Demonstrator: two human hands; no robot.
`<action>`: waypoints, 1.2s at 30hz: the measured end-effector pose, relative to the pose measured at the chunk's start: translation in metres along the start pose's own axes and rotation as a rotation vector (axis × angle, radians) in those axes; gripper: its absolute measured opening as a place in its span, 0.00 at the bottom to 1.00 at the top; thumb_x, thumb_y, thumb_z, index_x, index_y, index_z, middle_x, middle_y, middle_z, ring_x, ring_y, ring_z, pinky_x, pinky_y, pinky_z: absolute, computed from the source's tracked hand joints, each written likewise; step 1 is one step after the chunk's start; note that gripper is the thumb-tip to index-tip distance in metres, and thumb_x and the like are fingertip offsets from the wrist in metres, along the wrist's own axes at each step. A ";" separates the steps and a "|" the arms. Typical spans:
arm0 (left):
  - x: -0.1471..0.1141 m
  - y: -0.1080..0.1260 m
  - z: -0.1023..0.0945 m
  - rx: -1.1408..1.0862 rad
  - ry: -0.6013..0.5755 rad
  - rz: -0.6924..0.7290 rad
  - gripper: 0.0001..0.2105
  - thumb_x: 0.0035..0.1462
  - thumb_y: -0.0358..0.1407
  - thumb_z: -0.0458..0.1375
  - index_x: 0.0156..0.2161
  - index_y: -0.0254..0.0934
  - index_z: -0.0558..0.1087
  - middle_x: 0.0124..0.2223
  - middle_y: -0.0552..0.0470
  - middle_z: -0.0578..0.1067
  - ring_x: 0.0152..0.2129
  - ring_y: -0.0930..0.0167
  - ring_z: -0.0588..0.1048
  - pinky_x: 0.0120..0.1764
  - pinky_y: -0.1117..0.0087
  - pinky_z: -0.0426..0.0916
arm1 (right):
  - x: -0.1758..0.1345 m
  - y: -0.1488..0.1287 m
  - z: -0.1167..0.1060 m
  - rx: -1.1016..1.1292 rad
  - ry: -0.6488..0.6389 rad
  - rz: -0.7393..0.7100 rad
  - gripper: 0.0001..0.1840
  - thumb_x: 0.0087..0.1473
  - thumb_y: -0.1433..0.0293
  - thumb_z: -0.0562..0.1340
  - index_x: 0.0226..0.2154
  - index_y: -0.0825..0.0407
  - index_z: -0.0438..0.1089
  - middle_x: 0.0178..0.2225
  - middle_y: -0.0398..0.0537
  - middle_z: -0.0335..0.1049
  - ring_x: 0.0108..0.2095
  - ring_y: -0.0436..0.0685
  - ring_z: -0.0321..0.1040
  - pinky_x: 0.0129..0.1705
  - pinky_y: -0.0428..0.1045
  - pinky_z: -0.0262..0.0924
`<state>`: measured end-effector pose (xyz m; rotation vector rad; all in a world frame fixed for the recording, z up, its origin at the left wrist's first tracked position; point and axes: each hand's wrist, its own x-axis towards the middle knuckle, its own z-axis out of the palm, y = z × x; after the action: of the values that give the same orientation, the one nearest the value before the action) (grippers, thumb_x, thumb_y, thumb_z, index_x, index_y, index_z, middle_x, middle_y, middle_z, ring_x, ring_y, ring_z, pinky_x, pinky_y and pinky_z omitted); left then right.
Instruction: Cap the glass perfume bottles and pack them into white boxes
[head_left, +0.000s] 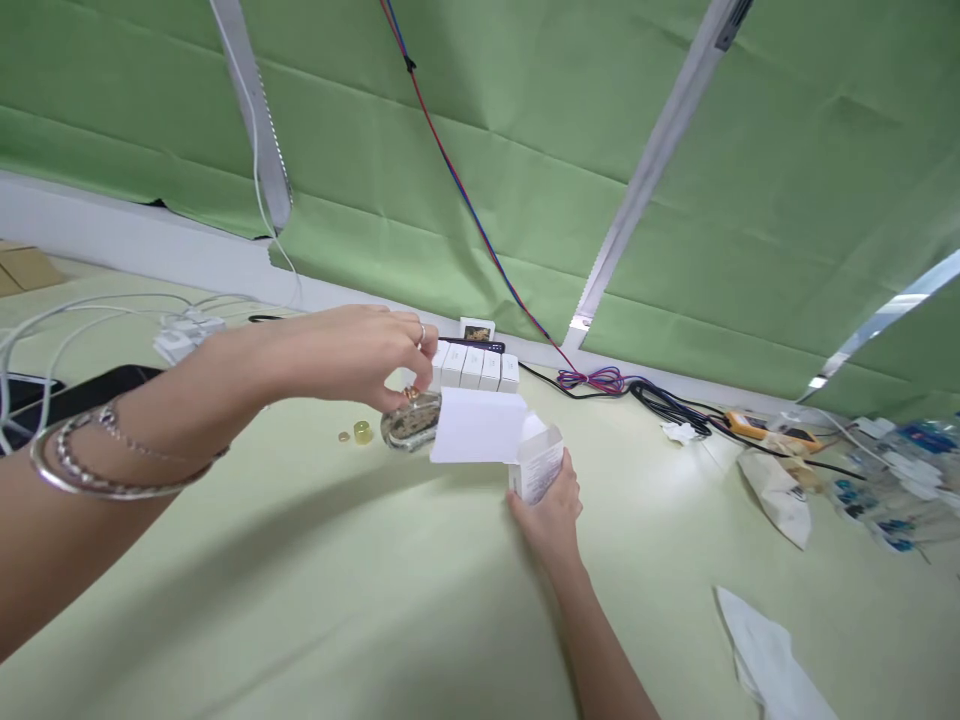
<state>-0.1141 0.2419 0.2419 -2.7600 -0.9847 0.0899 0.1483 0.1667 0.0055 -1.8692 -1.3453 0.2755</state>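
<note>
My left hand [375, 355] reaches in from the left, finger and thumb pinched at the small gold-coloured top of a clear, rounded glass bottle [409, 424]. Part of that bottle is hidden behind a white sheet or flap [480, 428]. My right hand [553, 515] is wrapped round a small white box [540, 468], tilted and printed with fine text on one side. Whether the sheet is joined to the box, I cannot tell. A yellow-gold cap [363, 432] and a tiny gold-coloured piece [343, 437] lie on the table left of the bottle.
Behind my hands stands a row of white boxes [480, 368], with a small framed item [478, 330] at the wall. Cables [667, 408], a yellow device [772, 430] and plastic bags [885, 500] lie right. A white cloth or paper [769, 650] is at front right.
</note>
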 end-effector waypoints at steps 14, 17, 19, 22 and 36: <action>-0.006 -0.093 0.085 0.065 -0.213 -0.073 0.04 0.59 0.30 0.60 0.39 0.36 0.76 0.49 0.49 0.74 0.38 0.70 0.73 0.41 0.68 0.69 | -0.001 -0.007 -0.001 0.028 -0.054 0.041 0.52 0.40 0.62 0.64 0.65 0.58 0.44 0.60 0.71 0.60 0.62 0.80 0.54 0.58 0.71 0.52; -0.006 -0.100 0.103 0.053 -0.253 -0.043 0.06 0.60 0.36 0.61 0.41 0.36 0.74 0.51 0.48 0.74 0.40 0.68 0.74 0.43 0.63 0.72 | -0.001 -0.008 -0.002 0.024 -0.064 0.046 0.52 0.41 0.62 0.64 0.65 0.58 0.44 0.60 0.71 0.60 0.62 0.80 0.54 0.58 0.71 0.52; -0.007 -0.101 0.110 0.049 -0.255 -0.038 0.07 0.61 0.37 0.60 0.43 0.36 0.74 0.51 0.48 0.74 0.40 0.69 0.74 0.42 0.63 0.72 | -0.001 -0.009 -0.002 0.019 -0.069 0.050 0.52 0.41 0.62 0.64 0.65 0.58 0.44 0.61 0.71 0.60 0.62 0.79 0.54 0.58 0.70 0.52; -0.007 -0.097 0.111 0.050 -0.219 -0.039 0.07 0.58 0.33 0.62 0.42 0.38 0.75 0.52 0.47 0.74 0.40 0.67 0.75 0.40 0.66 0.70 | -0.001 -0.010 -0.002 0.002 -0.075 0.059 0.52 0.41 0.62 0.64 0.65 0.59 0.43 0.61 0.71 0.59 0.63 0.79 0.53 0.59 0.70 0.52; 0.037 -0.007 0.103 0.015 0.146 0.130 0.07 0.57 0.27 0.60 0.41 0.38 0.76 0.53 0.47 0.75 0.53 0.59 0.70 0.54 0.54 0.61 | -0.001 -0.008 -0.012 -0.210 -0.123 0.029 0.48 0.45 0.63 0.65 0.65 0.65 0.51 0.59 0.77 0.61 0.58 0.85 0.56 0.53 0.76 0.51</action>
<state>-0.1025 0.2886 0.1428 -2.7691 -0.7653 -0.0829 0.1489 0.1607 0.0189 -2.0756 -1.4792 0.2762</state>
